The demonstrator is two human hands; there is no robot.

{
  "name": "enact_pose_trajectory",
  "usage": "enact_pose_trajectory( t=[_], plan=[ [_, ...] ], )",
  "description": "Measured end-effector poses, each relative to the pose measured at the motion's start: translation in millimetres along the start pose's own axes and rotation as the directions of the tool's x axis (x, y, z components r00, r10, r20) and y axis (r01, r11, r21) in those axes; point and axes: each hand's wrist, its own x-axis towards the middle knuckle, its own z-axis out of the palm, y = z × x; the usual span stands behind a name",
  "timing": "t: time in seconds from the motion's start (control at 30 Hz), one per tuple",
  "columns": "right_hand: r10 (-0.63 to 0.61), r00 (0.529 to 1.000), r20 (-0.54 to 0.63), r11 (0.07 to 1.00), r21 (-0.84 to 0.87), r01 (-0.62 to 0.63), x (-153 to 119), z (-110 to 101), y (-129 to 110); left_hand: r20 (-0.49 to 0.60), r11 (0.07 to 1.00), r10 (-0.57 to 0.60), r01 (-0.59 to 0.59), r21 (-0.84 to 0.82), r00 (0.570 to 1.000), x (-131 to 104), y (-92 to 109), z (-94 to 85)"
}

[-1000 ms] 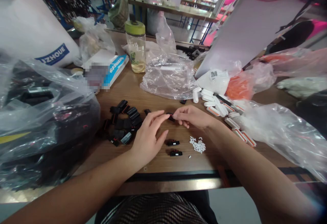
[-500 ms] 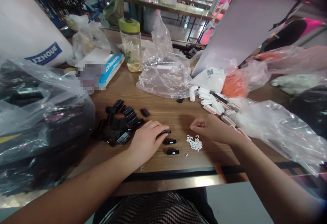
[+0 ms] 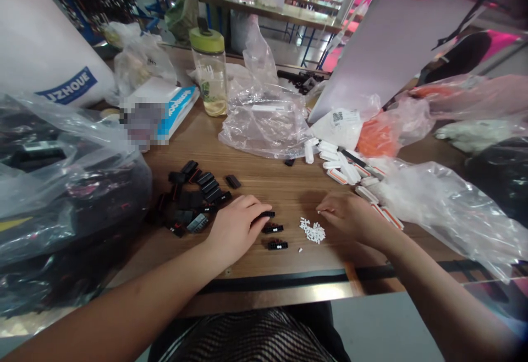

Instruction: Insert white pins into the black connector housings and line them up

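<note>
My left hand (image 3: 235, 227) rests on the wooden table, thumb and fingers closed around a black connector housing (image 3: 269, 214) whose row of holes faces me. Just in front of it lie two more black housings, a nearer one (image 3: 278, 246) and a middle one (image 3: 273, 229), each with white plugs showing in its face. Over to the right, my right hand (image 3: 350, 216) is pinched, with a tiny white plug (image 3: 318, 212) at its fingertips. Beside those fingertips is a loose pile of small white plugs (image 3: 314, 232); a single plug (image 3: 300, 250) lies apart, nearer the edge.
A heap of black connectors (image 3: 208, 186) lies left of my left hand. White connector pieces (image 3: 346, 169) are piled at right, beside a clear plastic bag (image 3: 445, 202). Farther back stand a green-lidded bottle (image 3: 209, 73) and a crumpled clear bag (image 3: 268, 122). A large bag (image 3: 74, 197) bulks at left.
My right hand has shifted slightly right, and its curled fingers have come forward into a pinch with a white speck at the tips. My left hand keeps its hold on the housing.
</note>
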Motion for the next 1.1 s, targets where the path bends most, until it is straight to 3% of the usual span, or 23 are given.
enact_pose_trajectory(
  t=[0.17,0.3,0.57,0.77,1.1],
  plan=[
    [0.145,0.989,0.03,0.986,0.084,-0.147,-2,-2,6,0.004,1.0,-0.006,0.006,-0.004,1.0,0,0,0.2],
    [0.147,0.989,0.003,0.982,0.12,-0.146,1,1,10,0.001,1.0,0.003,-0.003,-0.002,1.0,0,-1,1.0],
    [-0.103,0.992,-0.069,0.993,-0.066,0.098,8,4,16,-0.007,1.0,0.012,-0.012,-0.002,1.0,0,-1,1.9],
    [0.039,0.996,-0.085,0.999,0.011,-0.039,4,1,14,-0.012,1.0,0.014,-0.014,-0.014,1.0,-1,-2,2.4],
    [0.182,0.978,-0.104,0.982,-0.026,-0.186,5,13,-2,-0.016,0.999,-0.019,0.019,-0.026,1.0,0,0,0.4]
  ],
)
